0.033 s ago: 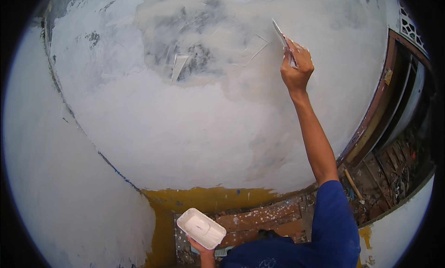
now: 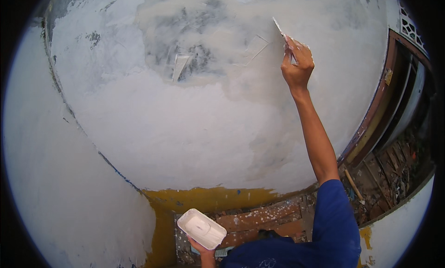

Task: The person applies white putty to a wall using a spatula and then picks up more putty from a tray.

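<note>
Near and to the left, the left hand (image 2: pixel 202 247) grasps the near end of a white rectangular tray (image 2: pixel 211 219) with rounded corners, whose inside carries a pale, creamy paste (image 2: pixel 202 229), though its depth cannot be told. Far and to the right, well apart from the tray, the right hand (image 2: pixel 299 60) pinches a thin, pale-smeared scraper (image 2: pixel 278 28) by the patchy wall (image 2: pixel 208 129); whether the blade touches the surface, I cannot tell.
</note>
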A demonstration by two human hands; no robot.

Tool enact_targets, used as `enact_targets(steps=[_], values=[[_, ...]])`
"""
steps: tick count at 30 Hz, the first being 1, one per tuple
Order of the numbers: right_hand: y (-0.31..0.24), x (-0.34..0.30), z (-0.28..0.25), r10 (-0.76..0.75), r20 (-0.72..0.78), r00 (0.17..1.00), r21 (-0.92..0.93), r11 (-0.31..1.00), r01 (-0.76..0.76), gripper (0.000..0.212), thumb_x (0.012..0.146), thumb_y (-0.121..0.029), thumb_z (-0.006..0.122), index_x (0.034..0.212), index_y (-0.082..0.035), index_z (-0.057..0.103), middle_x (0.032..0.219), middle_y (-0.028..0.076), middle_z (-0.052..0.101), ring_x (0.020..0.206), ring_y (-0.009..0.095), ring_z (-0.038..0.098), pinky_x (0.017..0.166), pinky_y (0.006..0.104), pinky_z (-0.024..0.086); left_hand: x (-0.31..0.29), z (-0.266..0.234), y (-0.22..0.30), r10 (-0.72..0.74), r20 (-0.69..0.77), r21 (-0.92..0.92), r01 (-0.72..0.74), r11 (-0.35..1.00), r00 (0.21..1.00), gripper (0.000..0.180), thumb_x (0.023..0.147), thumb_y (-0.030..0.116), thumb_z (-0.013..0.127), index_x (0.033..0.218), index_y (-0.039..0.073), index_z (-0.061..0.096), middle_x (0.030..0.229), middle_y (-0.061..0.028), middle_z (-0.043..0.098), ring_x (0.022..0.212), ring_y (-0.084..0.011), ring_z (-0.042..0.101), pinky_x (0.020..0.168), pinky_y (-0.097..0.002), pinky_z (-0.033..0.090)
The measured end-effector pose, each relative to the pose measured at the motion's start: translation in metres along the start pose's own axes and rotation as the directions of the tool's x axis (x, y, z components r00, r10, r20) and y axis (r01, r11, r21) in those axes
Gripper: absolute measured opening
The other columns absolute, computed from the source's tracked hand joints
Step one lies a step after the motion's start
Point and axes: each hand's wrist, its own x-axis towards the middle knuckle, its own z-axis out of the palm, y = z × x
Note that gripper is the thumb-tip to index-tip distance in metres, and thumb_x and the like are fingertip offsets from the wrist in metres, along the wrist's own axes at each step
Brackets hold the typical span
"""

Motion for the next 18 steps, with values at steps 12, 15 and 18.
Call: enact_targets(steps=[12, 15, 18], values=[[-0.117, -0.121, 0.015, -0.066, 0.398, 0.915, 0.313, 0.947, -0.068, 0.044, 0.064, 0.003, 0.065, 0.106, -0.012, 0.071, 0.095, 0.003, 0.068, 0.084, 0.026, 0.065, 0.064, 0.0336, 0.055, 0.006, 0.024, 0.004, -0.012, 0.021, -0.081, 0.013, 0.997, 1.0, 0.068, 0.094, 0.059, 0.038, 0.145, 0.015, 0.039, 0.139, -0.0111, 0.05, 0.12, -0.0368, 0.055, 0.099, -0.0573, 0.047], [-0.071, -0.078, 0.019, -0.075, 0.07, 0.995, 0.124, 0.99, 0.066, 0.05, 0.066, 0.004, 0.065, 0.112, -0.013, 0.07, 0.103, 0.006, 0.068, 0.088, 0.029, 0.064, 0.065, 0.0364, 0.053, 0.008, 0.008, 0.006, 0.024, -0.013, -0.131, -0.025, 0.991, 1.0, 0.066, 0.095, 0.059, 0.038, 0.145, 0.016, 0.039, 0.14, -0.0113, 0.05, 0.121, -0.0374, 0.055, 0.1, -0.058, 0.046], [-0.063, -0.091, 0.033, -0.075, 0.114, 0.991, 0.003, 0.997, 0.075, 0.051, 0.066, 0.003, 0.065, 0.113, -0.015, 0.071, 0.112, 0.006, 0.067, 0.095, 0.029, 0.064, 0.073, 0.0392, 0.051, 0.01, -0.003, 0.008, -0.006, -0.048, -0.136, -0.001, 0.991, 0.999, 0.067, 0.094, 0.059, 0.038, 0.146, 0.017, 0.038, 0.141, -0.0109, 0.05, 0.121, -0.0377, 0.054, 0.1, -0.0586, 0.046]])
